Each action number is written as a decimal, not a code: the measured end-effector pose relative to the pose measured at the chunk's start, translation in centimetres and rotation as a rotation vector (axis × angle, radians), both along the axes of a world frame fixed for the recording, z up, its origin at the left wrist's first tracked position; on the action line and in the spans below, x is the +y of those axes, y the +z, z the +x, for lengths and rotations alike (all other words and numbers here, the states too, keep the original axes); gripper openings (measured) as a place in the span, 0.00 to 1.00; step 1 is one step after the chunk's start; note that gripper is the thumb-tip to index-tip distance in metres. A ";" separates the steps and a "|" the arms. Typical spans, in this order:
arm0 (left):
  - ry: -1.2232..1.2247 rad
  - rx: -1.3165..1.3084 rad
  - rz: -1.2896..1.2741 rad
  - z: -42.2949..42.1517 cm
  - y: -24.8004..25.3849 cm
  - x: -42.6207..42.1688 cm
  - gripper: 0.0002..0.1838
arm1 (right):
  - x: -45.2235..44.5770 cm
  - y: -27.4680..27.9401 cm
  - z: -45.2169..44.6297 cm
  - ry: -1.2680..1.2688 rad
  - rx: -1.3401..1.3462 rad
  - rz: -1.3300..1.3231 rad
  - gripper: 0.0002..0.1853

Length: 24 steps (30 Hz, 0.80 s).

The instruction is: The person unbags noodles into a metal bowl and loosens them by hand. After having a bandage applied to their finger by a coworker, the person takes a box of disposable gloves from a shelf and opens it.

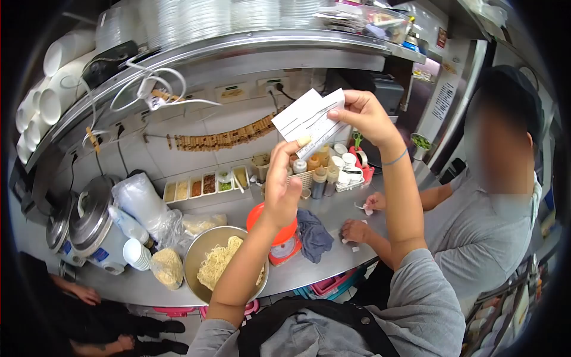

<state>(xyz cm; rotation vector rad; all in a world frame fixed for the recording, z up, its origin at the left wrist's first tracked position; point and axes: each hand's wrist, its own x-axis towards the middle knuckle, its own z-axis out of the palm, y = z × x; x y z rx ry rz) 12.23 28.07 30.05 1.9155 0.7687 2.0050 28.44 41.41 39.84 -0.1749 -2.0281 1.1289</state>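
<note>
Two white printed paper slips are held up in front of the tiled wall, pinched between the thumb and fingers of my right hand. My left hand is raised beside them, its fingers stretched and its thumb apart. A fingertip of that hand is at the lower edge of the slips; whether it presses on them I cannot tell. Below my left forearm, a metal bowl contains pale noodles, partly hidden by the arm. An orange-red kitchen scale stands by the bowl, next to a crumpled dark cloth.
A co-worker stands at the right, hands on the counter. Another person's hand shows at lower left. Lidded cookers, ingredient tubs and sauce bottles line the back. A metal shelf with stacked containers hangs above.
</note>
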 end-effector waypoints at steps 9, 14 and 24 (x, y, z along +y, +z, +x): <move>0.319 -0.123 0.080 -9.5 -2.1 -7.3 0.43 | 13.7 0.8 -1.6 -1.041 0.390 0.008 0.32; 0.731 -0.223 0.052 -17.0 -5.8 -20.4 0.35 | 17.4 3.3 -0.4 -0.770 0.356 0.597 0.15; 1.687 -0.532 0.082 -15.6 -8.3 -46.9 0.27 | 11.5 -0.3 -4.9 -1.395 0.938 0.749 0.23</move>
